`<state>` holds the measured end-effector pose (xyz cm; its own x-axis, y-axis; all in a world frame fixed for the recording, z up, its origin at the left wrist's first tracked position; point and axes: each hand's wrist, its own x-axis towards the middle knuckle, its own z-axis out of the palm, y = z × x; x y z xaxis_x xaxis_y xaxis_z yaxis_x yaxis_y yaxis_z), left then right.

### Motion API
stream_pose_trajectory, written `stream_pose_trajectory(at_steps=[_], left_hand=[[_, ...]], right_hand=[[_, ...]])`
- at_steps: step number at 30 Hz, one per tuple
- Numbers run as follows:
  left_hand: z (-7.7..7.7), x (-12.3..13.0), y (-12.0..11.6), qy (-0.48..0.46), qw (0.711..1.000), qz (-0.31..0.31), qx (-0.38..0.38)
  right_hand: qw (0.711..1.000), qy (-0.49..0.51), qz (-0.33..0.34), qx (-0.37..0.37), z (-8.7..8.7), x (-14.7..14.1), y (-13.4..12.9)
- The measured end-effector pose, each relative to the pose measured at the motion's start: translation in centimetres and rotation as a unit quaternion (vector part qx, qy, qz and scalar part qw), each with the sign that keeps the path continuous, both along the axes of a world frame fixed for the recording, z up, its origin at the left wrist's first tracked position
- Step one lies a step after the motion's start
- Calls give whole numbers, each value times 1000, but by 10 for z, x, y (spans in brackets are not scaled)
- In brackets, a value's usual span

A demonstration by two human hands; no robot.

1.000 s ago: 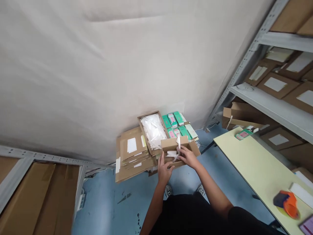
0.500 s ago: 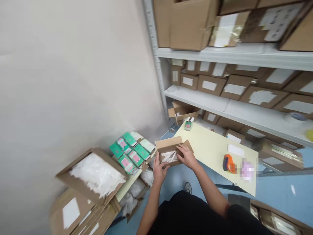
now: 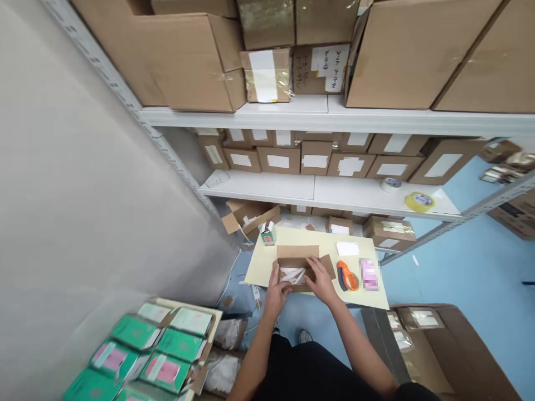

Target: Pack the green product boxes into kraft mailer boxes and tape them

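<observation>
Hands: our left hand (image 3: 276, 293) and right hand (image 3: 322, 282), apart, grip an oblong brown cardboard box (image 3: 299, 288)
Box: at a pale-yellow rectangular table's (image 3: 324, 238) near edge
Contents: thin white strips (image 3: 292, 275), already inside
Flaps (image 3: 298, 252): not yet closed

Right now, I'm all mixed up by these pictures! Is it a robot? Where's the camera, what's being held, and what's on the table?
No robot here, just a person. Every picture comes from one camera worn on their head, looking forward and down. Their bare left hand and bare right hand hold an open brown cardboard box with thin white pieces inside. On the pale yellow table are a small green-and-pink box, a flat white rectangle, an orange and dark-blue tool, and something pink, too blurred to name.
</observation>
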<state>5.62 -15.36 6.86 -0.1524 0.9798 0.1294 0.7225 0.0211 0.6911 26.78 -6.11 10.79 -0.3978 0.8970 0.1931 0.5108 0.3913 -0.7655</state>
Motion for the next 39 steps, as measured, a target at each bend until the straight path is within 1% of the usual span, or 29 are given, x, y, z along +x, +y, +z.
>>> stream_pose_trajectory(at_steps=[5,7,9,11,13,14,15,17,19,20,21,22,23,25,28,30,32,35,37,39], left_hand=[[-25,-26,73,-2,994,-103,-33],[-34,-40,96,3,988,-141,-61],[-43,-54,113,3,982,-168,-87],[-52,-66,123,-8,978,-182,-102],[-58,-80,130,-31,979,-178,-96],[-59,-89,132,-46,982,-162,-86],[-59,-99,136,-60,987,-132,-74],[-57,-126,145,-81,995,-32,-59],[-50,-158,160,-86,991,80,-66],[-46,-174,170,-84,988,109,-77],[-41,-189,180,-82,985,121,-88],[-36,-203,192,-84,985,115,-101],[-32,-214,203,-85,986,91,-109],[-24,-230,225,-62,991,23,-119],[-15,-240,249,-26,988,-39,-147],[-11,-244,256,21,981,-78,-175],[-8,-246,257,55,975,-99,-192],[1,-250,251,63,975,-99,-190],[11,-252,245,70,976,-102,-180],[26,-254,239,76,978,-106,-161]], right_hand=[[998,-12,-58,-18,-7,-9,29],[996,-9,-77,-31,-6,-21,40],[995,-2,-87,-45,-6,-38,52],[994,12,-91,-59,-8,-60,64],[992,44,-88,-81,-13,-85,76],[989,69,-85,-98,-17,-98,83],[984,96,-84,-121,-23,-111,91],[970,146,-82,-173,-35,-139,107],[956,171,-83,-222,-47,-168,126],[952,172,-84,-241,-52,-182,137],[947,170,-85,-258,-56,-196,147],[944,165,-85,-274,-60,-210,156],[942,156,-83,-287,-64,-224,165],[943,134,-73,-297,-69,-250,177],[951,112,-45,-285,-75,-282,178],[953,119,-22,-278,-80,-295,172],[953,134,-5,-273,-82,-301,165],[946,165,12,-279,-81,-296,161],[940,182,10,-287,-77,-285,162],[936,199,-24,-290,-70,-271,163]])
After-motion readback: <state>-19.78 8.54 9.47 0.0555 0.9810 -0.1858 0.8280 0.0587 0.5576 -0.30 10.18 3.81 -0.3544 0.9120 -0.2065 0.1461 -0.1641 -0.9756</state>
